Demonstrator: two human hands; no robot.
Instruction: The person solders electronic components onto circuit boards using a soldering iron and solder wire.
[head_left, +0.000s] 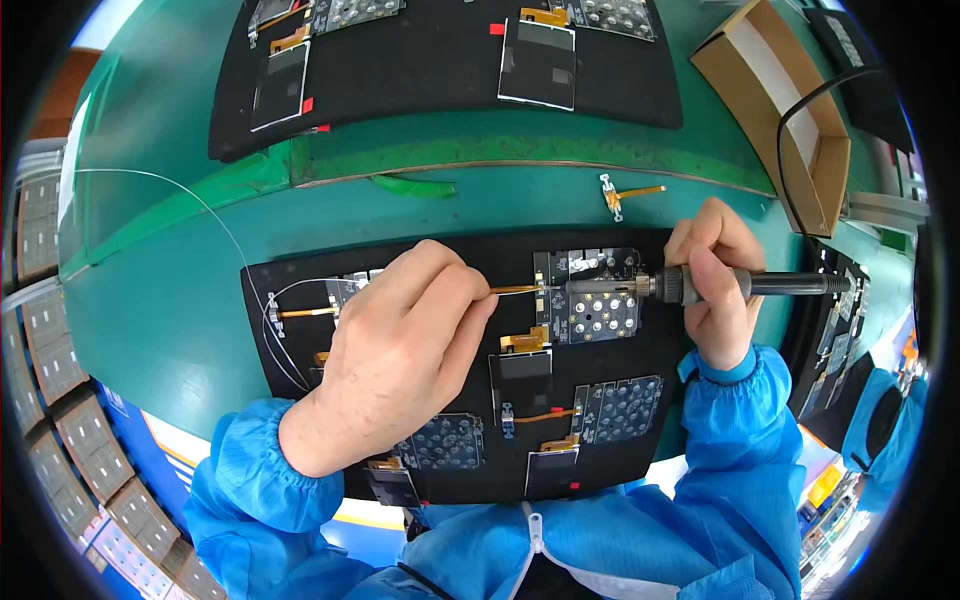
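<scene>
Two hands meet over one keypad board [598, 300] at centre right of the head view, on the near black mat [300, 290]. The right hand [718, 290] is clamped round the handle of a soldering iron [700, 285], its tip reaching left to the board's left edge. The left hand [400, 350] pinches a thin solder wire [515, 289] between closed fingers, its end pointing at that same joint.

To do it well, I judge both hands should rest on the mat, with iron and wire kept on the pad only briefly.

Counted on the near mat: four keypad boards that I can see, and about three dark display panels. One loose flex strip [625, 193] lies on the green table [160, 290] above. A second black mat [420, 70] fills the upper frame, and one cardboard box [800, 110] sits upper right.
</scene>
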